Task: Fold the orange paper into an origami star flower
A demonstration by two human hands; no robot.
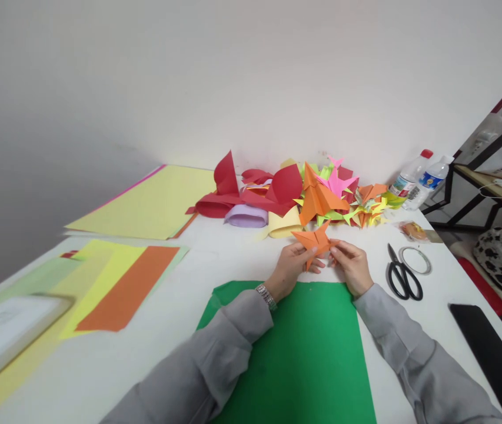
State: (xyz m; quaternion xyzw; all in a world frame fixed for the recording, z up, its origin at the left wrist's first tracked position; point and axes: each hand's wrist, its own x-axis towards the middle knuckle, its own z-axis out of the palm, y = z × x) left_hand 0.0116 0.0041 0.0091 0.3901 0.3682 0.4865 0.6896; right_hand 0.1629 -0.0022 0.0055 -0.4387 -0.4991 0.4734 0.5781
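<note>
An orange folded paper figure point(315, 238) with pointed tips is held up between both hands, just beyond the far edge of a green paper sheet point(308, 347). My left hand point(292, 268) is closed on its left and lower part, the thumb lying across the front. With thumb and fingers, my right hand point(351, 265) pinches the figure's right tip. Part of the figure is hidden behind the fingers. Close behind it lies a pile of folded paper pieces, with a larger orange folded paper point(319, 197) and a pink one point(338, 181) among them.
Scissors point(403, 277) and a tape roll point(416, 259) lie to the right, near a black flat object point(491, 353). Two bottles point(427, 179) stand at the back right. Orange paper point(129, 288), yellow sheets point(140, 200) and a white box point(7, 335) occupy the left. Red paper shapes point(222, 200) sit behind.
</note>
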